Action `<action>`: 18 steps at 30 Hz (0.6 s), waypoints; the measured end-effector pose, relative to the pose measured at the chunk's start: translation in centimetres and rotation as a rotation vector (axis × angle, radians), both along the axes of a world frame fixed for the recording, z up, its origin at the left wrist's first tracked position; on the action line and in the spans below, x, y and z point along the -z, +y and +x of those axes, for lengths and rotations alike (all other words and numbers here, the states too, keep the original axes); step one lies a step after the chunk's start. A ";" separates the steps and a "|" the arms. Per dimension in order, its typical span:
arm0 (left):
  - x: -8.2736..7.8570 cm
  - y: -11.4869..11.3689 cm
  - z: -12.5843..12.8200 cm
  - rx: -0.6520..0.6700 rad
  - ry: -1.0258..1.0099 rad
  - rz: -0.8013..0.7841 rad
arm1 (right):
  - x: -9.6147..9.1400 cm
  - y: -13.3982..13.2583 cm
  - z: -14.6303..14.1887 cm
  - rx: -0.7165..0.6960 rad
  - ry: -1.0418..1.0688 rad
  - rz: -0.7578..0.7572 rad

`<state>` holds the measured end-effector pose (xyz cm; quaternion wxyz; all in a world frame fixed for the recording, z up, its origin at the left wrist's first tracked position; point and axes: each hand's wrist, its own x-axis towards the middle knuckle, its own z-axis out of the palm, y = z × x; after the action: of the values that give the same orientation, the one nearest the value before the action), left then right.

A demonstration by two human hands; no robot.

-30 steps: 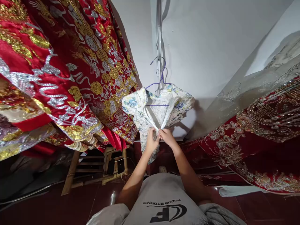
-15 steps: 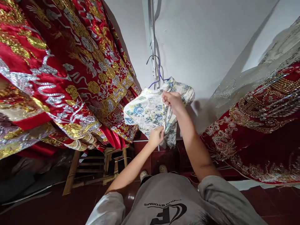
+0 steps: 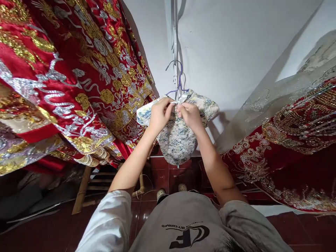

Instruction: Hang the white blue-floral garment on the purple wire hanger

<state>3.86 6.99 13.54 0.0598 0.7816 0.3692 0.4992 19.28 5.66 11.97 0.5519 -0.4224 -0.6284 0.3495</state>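
A small white dress with a blue floral print (image 3: 178,140) hangs on a purple wire hanger (image 3: 179,81) against the white wall. My left hand (image 3: 159,114) and my right hand (image 3: 188,114) are both raised to the dress's collar. Each hand pinches the white edging at the neck, fingertips nearly touching just under the hanger's hook. The dress's opening is closed below my hands, and its hem hangs at about elbow height.
Heavy red garments with gold and silver embroidery (image 3: 65,80) hang close on the left. A red beaded garment under a sheer veil (image 3: 288,140) hangs on the right. A bamboo stool (image 3: 89,182) stands on the dark red tiled floor (image 3: 47,231).
Both hands have risen from the middle of the dress to its collar. The open front of the dress has come shut as they moved up.
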 end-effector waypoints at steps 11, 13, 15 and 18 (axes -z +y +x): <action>0.1 -0.5 0.3 0.004 -0.064 0.094 | 4.3 1.6 -0.8 0.080 0.065 0.009; -0.8 -0.2 -1.0 -0.074 -0.261 0.137 | 6.0 1.3 -1.0 0.066 0.029 -0.072; -1.0 0.4 -3.7 -0.158 -0.527 0.158 | 7.7 0.2 -1.2 0.041 0.024 -0.162; 1.4 1.1 -8.3 -0.158 -0.952 -0.050 | 9.2 -1.7 -1.4 0.018 0.095 -0.220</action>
<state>-4.43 8.11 12.15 0.2026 0.4340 0.3710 0.7956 17.87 3.91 2.77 0.5346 -0.4691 -0.5554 0.4308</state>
